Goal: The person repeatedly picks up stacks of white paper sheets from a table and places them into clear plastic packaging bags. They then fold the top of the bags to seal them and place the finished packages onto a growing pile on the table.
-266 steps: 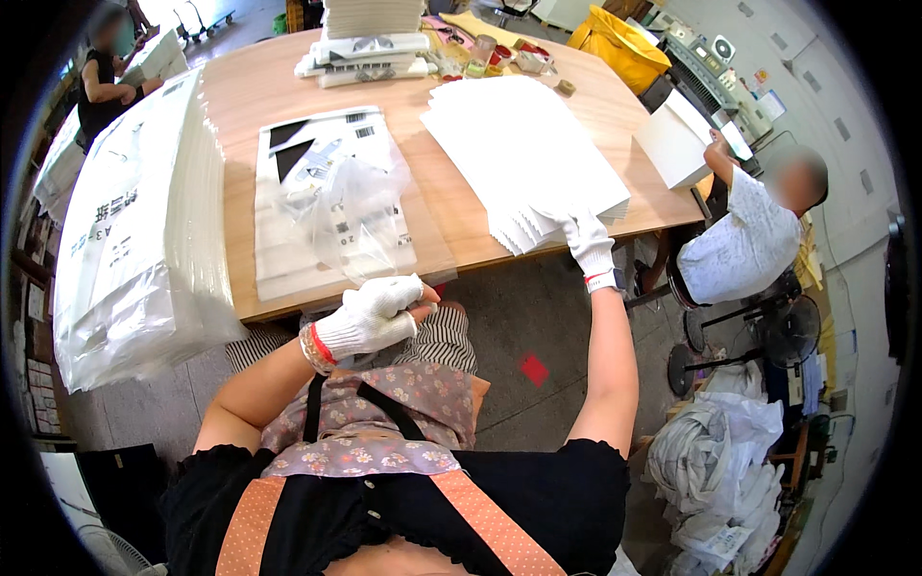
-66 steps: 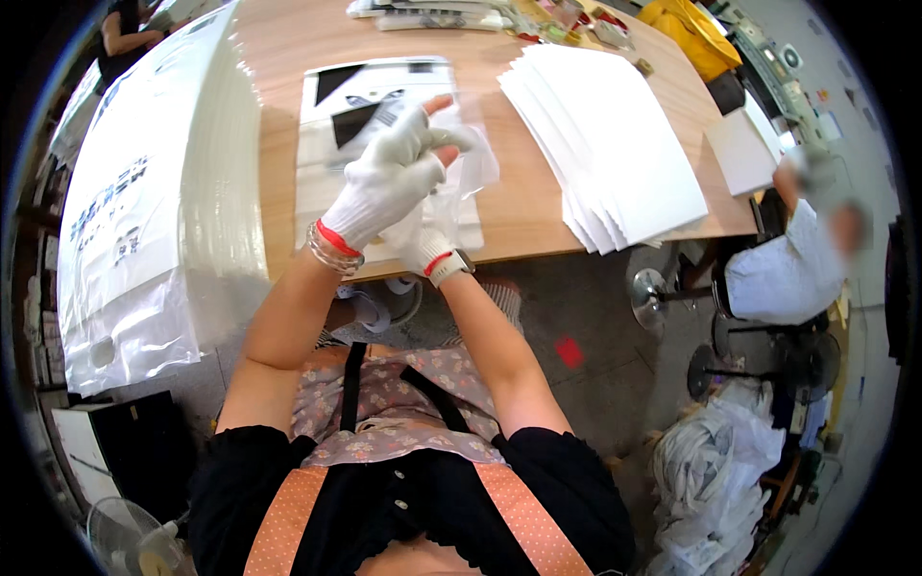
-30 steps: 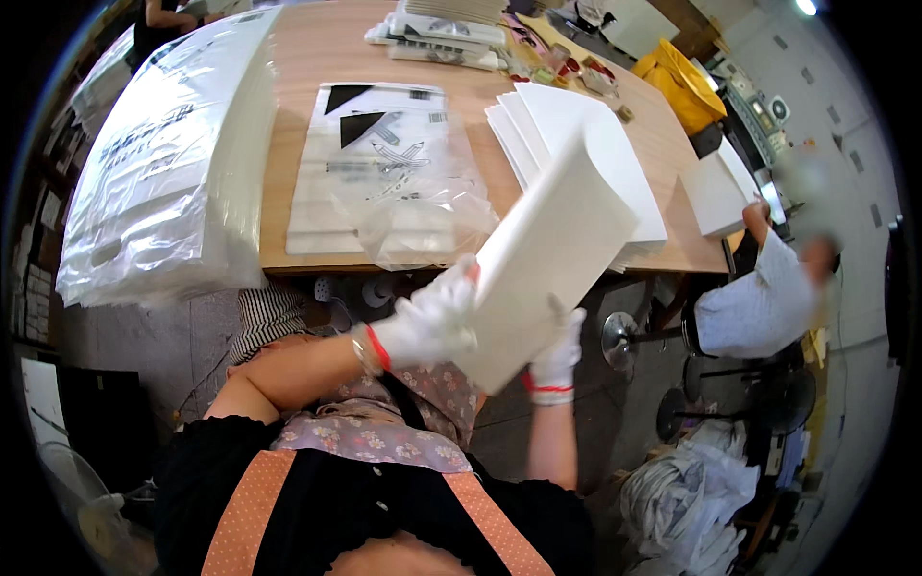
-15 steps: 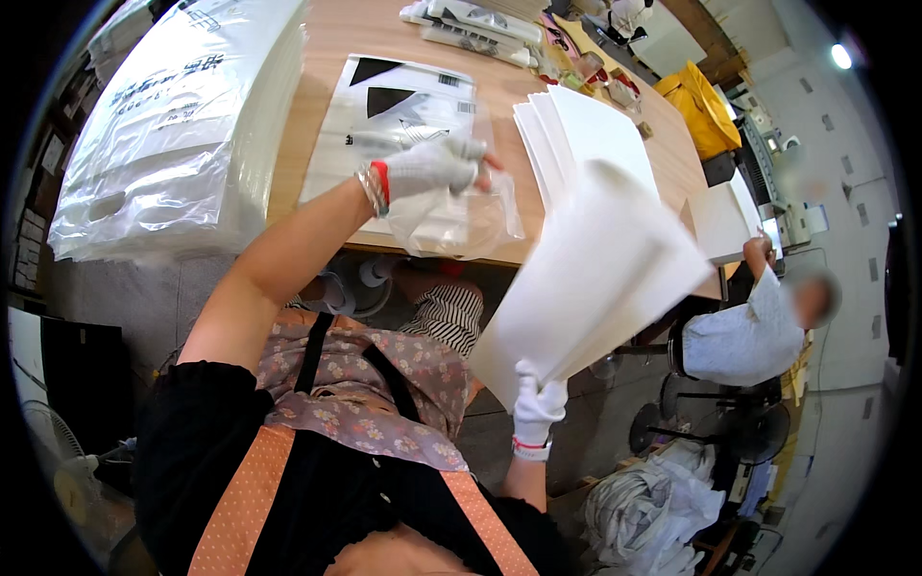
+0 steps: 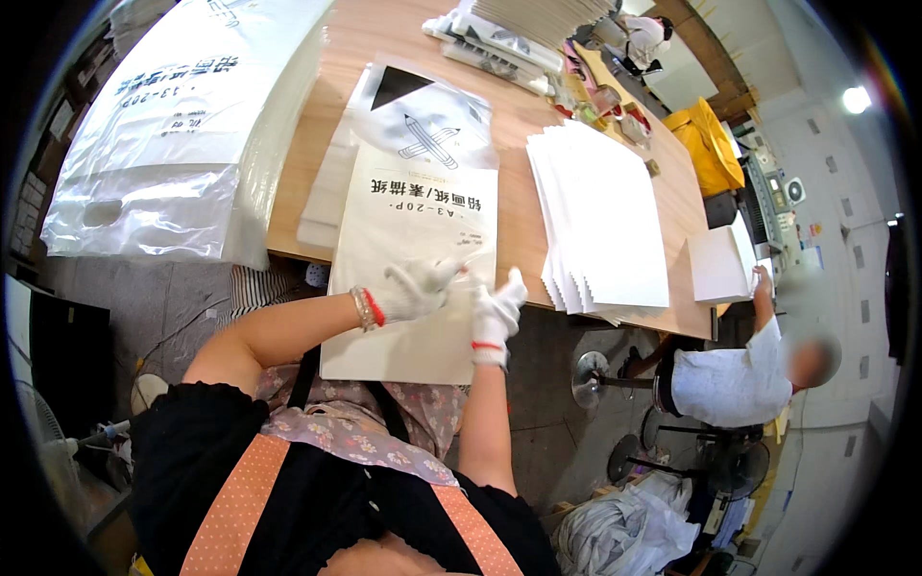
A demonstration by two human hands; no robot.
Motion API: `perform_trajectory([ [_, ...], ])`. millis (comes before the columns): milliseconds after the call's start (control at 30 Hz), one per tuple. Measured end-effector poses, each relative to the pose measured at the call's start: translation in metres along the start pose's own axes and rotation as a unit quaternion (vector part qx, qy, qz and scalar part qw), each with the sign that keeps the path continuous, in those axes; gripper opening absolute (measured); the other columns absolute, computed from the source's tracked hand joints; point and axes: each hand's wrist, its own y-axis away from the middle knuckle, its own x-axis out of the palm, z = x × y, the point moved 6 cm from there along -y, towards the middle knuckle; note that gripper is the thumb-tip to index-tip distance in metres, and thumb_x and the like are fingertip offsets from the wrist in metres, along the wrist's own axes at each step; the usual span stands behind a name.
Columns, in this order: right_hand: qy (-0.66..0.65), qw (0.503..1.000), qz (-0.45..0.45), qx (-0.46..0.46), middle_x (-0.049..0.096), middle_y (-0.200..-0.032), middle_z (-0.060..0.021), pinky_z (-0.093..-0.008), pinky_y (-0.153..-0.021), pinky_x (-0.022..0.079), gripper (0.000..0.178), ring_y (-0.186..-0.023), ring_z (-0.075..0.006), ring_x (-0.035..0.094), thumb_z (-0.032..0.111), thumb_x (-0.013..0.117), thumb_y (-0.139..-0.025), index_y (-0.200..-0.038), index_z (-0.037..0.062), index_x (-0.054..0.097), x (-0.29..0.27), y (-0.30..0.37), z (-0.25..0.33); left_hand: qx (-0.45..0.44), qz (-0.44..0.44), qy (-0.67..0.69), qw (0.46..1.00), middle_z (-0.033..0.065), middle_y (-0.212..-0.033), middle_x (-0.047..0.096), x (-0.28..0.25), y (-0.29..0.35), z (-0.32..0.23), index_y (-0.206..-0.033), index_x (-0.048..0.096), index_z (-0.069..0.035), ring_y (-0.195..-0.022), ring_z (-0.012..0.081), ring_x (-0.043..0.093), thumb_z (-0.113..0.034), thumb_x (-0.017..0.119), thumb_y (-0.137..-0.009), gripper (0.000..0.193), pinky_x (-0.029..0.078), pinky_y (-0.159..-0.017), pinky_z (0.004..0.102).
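A stack of cream-white paper sheets (image 5: pixel 399 350) lies partly inside a clear printed plastic bag (image 5: pixel 423 130), its lower end reaching over the table edge toward my lap. On top of the sheets, near the bag's lower part, rests my left hand (image 5: pixel 418 290) in a white glove, fingers curled and seeming to pinch the bag's film; the fingertips are slightly blurred. At the right edge of the sheets is my gloved right hand (image 5: pixel 497 312), thumb and fingers apart, touching the side of the stack. Other flat printed bags (image 5: pixel 327 192) lie underneath.
A tall pile of clear-wrapped packs (image 5: pixel 144 144) stands at left. Fanned white sheets (image 5: pixel 605 221) lie at right on the wooden table (image 5: pixel 514 192). Rolled packs (image 5: pixel 495 58) and a yellow bag (image 5: pixel 706 144) are farther back. A co-worker (image 5: pixel 725 370) sits at right.
My right hand has swung the paper stack left, and it now sits partly within the bag. My left hand has come down nearer to me, and both hands are close together.
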Motion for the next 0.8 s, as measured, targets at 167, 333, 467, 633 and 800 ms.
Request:
perform_trajectory([
  [167, 0.025, 0.973, 0.210, 0.089, 0.065, -0.077, -0.0176, -0.0493, -0.066, 0.049, 0.039, -0.074, -0.0402, 0.062, 0.022, 0.054, -0.086, -0.123, 0.0147, 0.044, 0.066, -0.023, -0.009, 0.068, -0.108, 0.039, 0.991, 0.0039, -0.077, 0.054, -0.047, 0.069, 0.124, -0.124, 0.051, -0.015, -0.076, 0.0155, 0.054, -0.020, 0.051, -0.090, 0.034, 0.048, -0.073, 0.0290],
  [333, -0.109, 0.936, 0.335, 0.030, 0.060, -0.108, -0.0260, -0.0448, -0.066, 0.049, 0.059, -0.086, -0.0371, 0.062, 0.018, 0.056, -0.084, -0.137, 0.0065, 0.033, 0.038, 0.026, -0.001, -0.264, -0.266, 0.165, 0.912, 0.0068, -0.080, 0.052, -0.086, 0.117, 0.163, -0.113, 0.051, -0.009, -0.074, 0.0135, 0.051, -0.019, 0.045, -0.094, 0.022, 0.046, -0.067, 0.0298],
  [467, -0.285, 0.848, 0.446, 0.039, 0.060, -0.105, -0.0257, -0.0448, -0.064, 0.049, 0.053, -0.083, -0.0367, 0.062, 0.016, 0.054, -0.085, -0.134, 0.0043, 0.037, -0.020, 0.101, 0.023, -0.293, -0.140, 0.095, 0.941, 0.0107, -0.082, 0.052, -0.102, 0.186, 0.076, -0.106, 0.048, -0.002, -0.073, 0.0199, 0.050, -0.017, 0.044, -0.094, 0.019, 0.043, -0.068, 0.0324],
  [633, -0.225, 0.872, 0.417, -0.124, 0.061, -0.101, -0.0255, -0.0448, -0.062, 0.049, 0.046, -0.080, -0.0363, 0.062, 0.014, 0.051, -0.086, -0.130, 0.0015, 0.041, -0.102, 0.197, 0.041, -0.166, -0.018, 0.040, 0.985, 0.0218, -0.115, 0.052, -0.083, 0.301, 0.031, -0.107, 0.053, 0.002, -0.102, 0.0323, 0.054, -0.006, 0.063, -0.075, 0.034, 0.043, -0.089, 0.0358],
  [800, -0.085, 0.917, 0.360, -0.149, 0.061, -0.098, -0.0252, -0.0448, -0.060, 0.049, 0.040, -0.076, -0.0358, 0.063, 0.012, 0.048, -0.088, -0.125, -0.0013, 0.046, -0.082, 0.183, 0.018, -0.228, -0.071, -0.135, 0.962, 0.0163, -0.088, 0.059, -0.107, 0.241, 0.020, -0.100, 0.054, 0.002, -0.080, 0.0283, 0.060, -0.010, 0.060, -0.082, 0.023, 0.049, -0.070, 0.0352],
])
